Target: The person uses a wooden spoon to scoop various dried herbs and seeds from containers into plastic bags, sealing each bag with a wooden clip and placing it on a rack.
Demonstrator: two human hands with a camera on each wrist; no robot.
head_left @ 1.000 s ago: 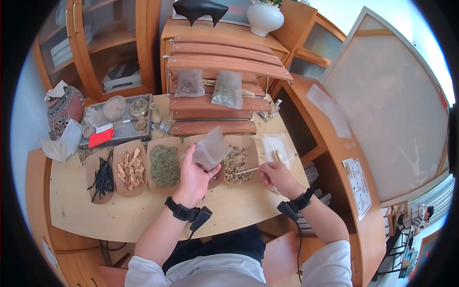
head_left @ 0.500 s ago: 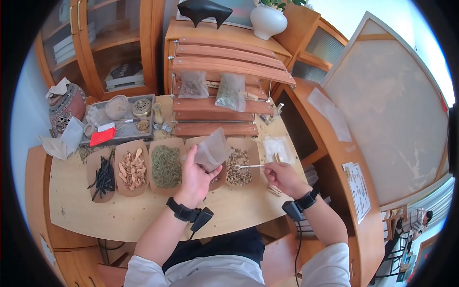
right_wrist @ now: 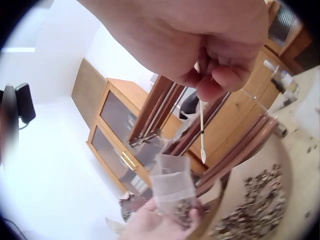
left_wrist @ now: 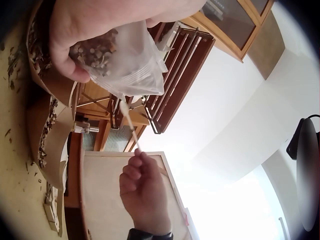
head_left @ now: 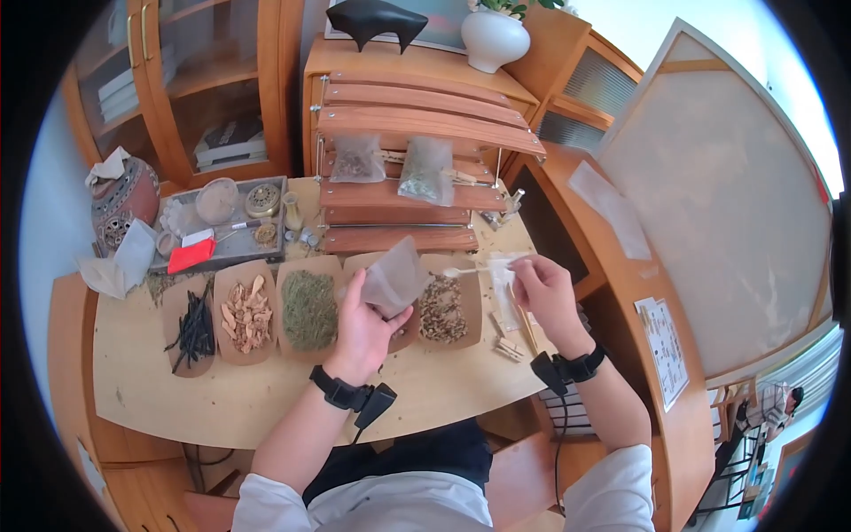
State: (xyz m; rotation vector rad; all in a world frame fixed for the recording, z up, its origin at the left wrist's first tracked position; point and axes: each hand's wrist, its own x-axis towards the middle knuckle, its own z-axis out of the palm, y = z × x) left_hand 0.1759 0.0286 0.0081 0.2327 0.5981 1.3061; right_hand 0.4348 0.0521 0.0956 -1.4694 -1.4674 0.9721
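My left grip (head_left: 357,332) holds the translucent bag (head_left: 394,277) over the paper trays (head_left: 472,301) while my right grip (head_left: 550,301) pinches the slender spoon (head_left: 454,272) — best moved level and slowly, with the bag's mouth spread, to avoid spills.

The fourth tray from the left (head_left: 356,262) was partly hidden by the left hand (head_left: 359,337) and the pouch (head_left: 395,277). Any load on the scoop (head_left: 463,271) was too small to tell; the plant (head_left: 512,8) was cut off above.
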